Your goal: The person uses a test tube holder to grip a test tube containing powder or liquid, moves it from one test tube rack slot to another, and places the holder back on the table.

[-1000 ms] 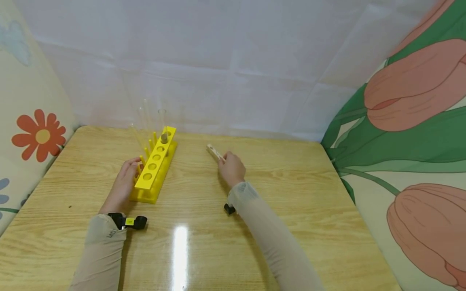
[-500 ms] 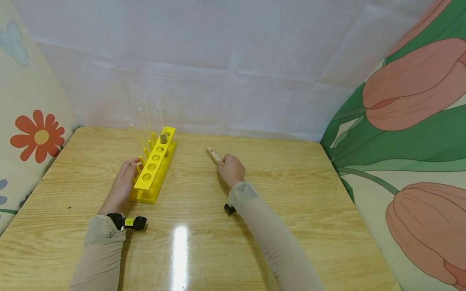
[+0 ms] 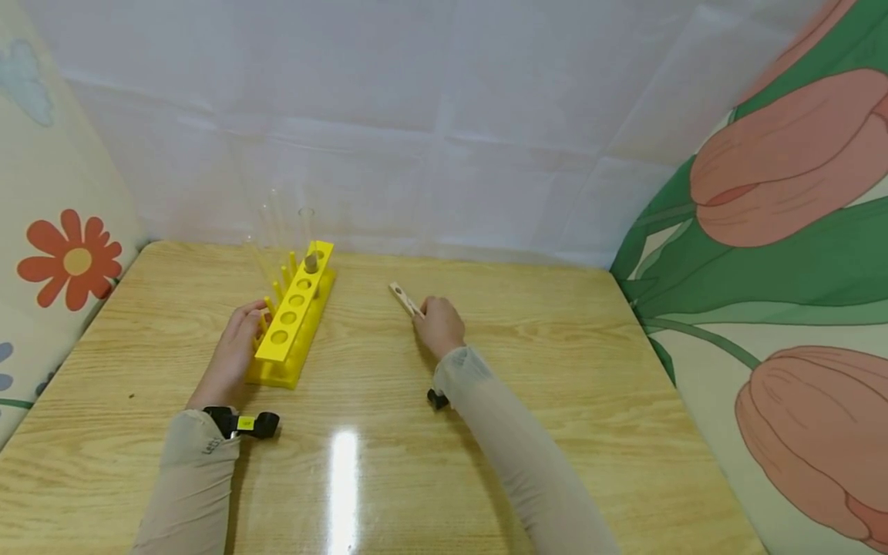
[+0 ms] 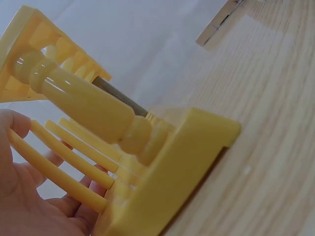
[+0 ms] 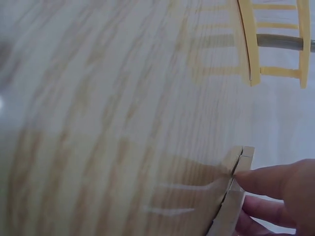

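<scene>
A yellow test tube rack [image 3: 294, 304] stands at left in the head view. A glass test tube [image 3: 307, 223] with dark grey contents sits in one of its rear holes. Clear tubes stand on the rack's far pegs. My left hand [image 3: 238, 347] is at the near pegs; in the left wrist view its fingers [image 4: 74, 201] reach behind them, down by the base, with the thumb side at a peg's top. My right hand [image 3: 442, 327] pinches a wooden test tube clamp [image 3: 405, 299] close over the table. In the right wrist view, thumb and fingers [image 5: 266, 182] hold it along its side.
The wood-grain table [image 3: 555, 401] reaches back to a white cloth wall [image 3: 444, 154]. Flower-printed cloths hang at both sides, the right one [image 3: 777, 324] along the table's edge. A bright light reflection lies in front of the rack.
The clamp has turned slightly in my right hand, its far end shifting a little left and toward me. The left hand and the rack have hardly moved.
</scene>
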`<action>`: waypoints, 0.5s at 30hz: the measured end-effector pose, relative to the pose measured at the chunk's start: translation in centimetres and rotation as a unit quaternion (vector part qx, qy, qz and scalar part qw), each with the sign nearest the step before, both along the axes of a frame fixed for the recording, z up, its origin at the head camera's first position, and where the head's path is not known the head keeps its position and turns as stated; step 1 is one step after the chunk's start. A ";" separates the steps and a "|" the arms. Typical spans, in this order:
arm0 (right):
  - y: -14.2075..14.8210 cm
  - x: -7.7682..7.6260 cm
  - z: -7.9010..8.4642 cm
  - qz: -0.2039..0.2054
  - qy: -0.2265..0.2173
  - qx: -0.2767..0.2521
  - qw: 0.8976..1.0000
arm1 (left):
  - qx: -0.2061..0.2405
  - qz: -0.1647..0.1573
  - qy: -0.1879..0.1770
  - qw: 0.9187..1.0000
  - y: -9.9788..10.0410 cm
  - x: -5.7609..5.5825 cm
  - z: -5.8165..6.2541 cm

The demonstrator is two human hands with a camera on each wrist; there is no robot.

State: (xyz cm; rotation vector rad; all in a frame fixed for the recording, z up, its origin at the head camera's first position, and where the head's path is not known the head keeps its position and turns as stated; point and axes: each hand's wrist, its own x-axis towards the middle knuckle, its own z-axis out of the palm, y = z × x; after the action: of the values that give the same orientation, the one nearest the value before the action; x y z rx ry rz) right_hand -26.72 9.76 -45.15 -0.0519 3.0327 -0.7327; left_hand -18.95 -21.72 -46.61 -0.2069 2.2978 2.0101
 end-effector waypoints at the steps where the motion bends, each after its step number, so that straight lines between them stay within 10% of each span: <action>1: 0.0 0.0 0.0 0.001 0.001 0.002 1.000 | 0.001 -0.001 0.000 1.000 0.0 0.0 0.0; 15: 0.4 -0.4 -0.1 0.042 -0.015 -0.011 0.999 | 0.002 0.000 -0.005 1.000 -0.3 0.0 -0.1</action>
State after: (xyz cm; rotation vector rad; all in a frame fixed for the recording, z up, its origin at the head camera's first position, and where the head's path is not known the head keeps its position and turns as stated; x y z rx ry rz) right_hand -27.09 10.19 -45.28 -0.1660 2.9736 -0.7533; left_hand -18.97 -22.05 -46.70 -0.2149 2.2873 2.0100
